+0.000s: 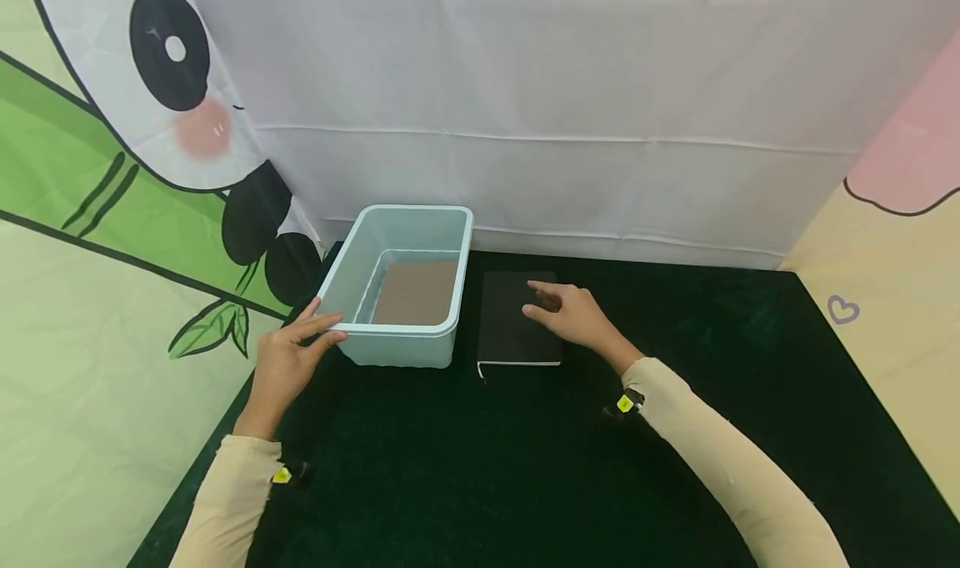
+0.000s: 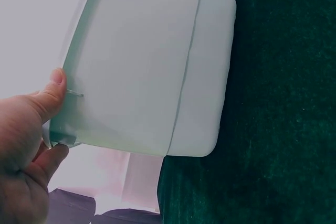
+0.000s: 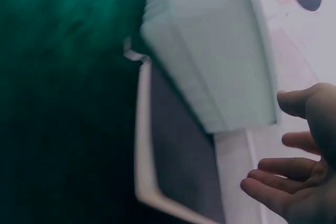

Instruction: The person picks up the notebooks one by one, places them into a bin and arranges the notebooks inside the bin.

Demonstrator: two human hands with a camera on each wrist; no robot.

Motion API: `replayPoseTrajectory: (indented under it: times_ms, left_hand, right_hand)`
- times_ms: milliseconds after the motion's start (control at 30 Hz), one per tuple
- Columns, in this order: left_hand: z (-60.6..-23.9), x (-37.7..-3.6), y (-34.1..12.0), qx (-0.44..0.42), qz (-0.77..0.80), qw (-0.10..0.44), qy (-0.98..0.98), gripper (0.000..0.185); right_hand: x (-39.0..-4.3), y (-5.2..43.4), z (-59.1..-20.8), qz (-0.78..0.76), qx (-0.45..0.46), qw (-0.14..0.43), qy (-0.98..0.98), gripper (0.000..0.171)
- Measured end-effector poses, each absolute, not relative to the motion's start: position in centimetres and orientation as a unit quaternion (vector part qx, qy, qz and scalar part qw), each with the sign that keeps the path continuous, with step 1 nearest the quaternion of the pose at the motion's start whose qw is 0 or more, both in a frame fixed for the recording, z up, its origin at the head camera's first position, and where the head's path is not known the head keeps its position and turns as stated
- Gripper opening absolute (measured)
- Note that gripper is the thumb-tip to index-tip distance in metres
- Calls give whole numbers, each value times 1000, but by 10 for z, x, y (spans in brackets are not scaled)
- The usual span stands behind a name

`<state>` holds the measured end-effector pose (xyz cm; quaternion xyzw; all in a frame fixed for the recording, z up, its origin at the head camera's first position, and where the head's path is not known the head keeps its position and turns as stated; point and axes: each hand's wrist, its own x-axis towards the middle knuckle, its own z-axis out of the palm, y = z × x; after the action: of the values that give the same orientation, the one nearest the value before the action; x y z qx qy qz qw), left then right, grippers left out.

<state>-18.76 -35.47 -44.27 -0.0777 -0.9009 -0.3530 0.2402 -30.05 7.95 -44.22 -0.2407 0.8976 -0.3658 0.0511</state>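
Left hand pinching bin corner, frame centre-left; right hand hovering spread over notebook. Risking bin tipping.

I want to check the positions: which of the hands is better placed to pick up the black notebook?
Probably the right hand: it is over the black notebook, while the left hand holds the corner of the bin.
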Motion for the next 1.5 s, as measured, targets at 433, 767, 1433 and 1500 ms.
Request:
replayPoseTrajectory:
  times_ms: [433,767,1433,1500]
  left_hand:
    - [-443,-186,-355,-79,-357,242,-899,30]
    - [-444,-186,-356,-78,-357,244,-898,29]
    - [-445,-189,-355,-83,-367,254,-891,29]
    - [-446,-189,-355,-81,-368,254,-891,28]
  right_hand:
    - [-287,108,-486,-313,-249,28,916,59]
    - [-280,108,-497,-315,-226,53,920,62]
    - [-278,108,-512,-325,-231,45,916,60]
    - [-277,106,-511,-324,-231,40,917,60]
